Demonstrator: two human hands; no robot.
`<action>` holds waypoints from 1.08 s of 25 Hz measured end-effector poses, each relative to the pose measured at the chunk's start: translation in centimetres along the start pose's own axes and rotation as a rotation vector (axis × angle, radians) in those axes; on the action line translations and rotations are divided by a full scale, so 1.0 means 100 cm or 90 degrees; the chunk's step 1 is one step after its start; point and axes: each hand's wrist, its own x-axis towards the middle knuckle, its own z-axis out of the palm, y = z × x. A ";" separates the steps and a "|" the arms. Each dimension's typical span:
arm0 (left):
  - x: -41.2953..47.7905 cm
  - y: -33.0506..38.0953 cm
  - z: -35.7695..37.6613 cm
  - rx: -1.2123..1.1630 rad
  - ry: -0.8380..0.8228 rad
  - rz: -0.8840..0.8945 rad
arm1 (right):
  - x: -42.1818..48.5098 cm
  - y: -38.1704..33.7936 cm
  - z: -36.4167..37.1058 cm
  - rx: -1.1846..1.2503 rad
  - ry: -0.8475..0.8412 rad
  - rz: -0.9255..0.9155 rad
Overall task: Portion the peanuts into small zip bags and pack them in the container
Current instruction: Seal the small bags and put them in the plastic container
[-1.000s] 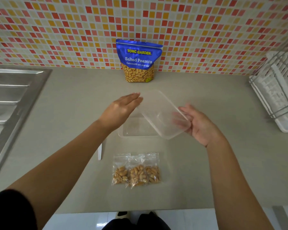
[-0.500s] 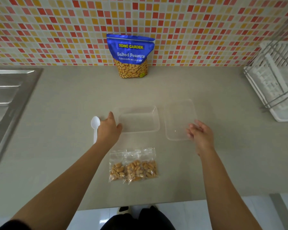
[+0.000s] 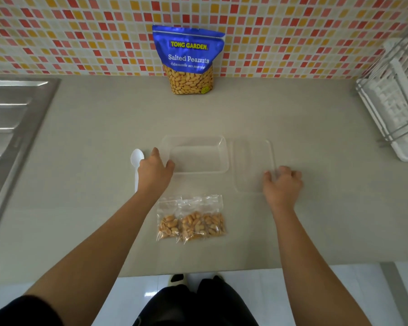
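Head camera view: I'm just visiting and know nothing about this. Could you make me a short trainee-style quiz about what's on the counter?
1. True or false: the filled zip bags already lie inside the clear container.
2. What lies just left of the left hand? A) a white spoon B) a knife C) a cup
3. Fill in: the right hand touches the near corner of the clear ___, which lies flat to the right of the container.
Key: 1 false, they lie on the counter, nearer the person; 2 A; 3 lid.
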 end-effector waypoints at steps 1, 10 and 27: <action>-0.005 0.001 -0.004 -0.031 0.036 0.013 | -0.007 -0.006 -0.004 0.032 0.025 -0.037; -0.121 -0.030 0.013 -0.048 -0.103 0.021 | -0.141 -0.024 -0.010 0.162 -0.317 -0.181; -0.128 -0.009 0.001 -0.387 -0.083 -0.123 | -0.135 -0.030 -0.031 0.369 -0.391 -0.062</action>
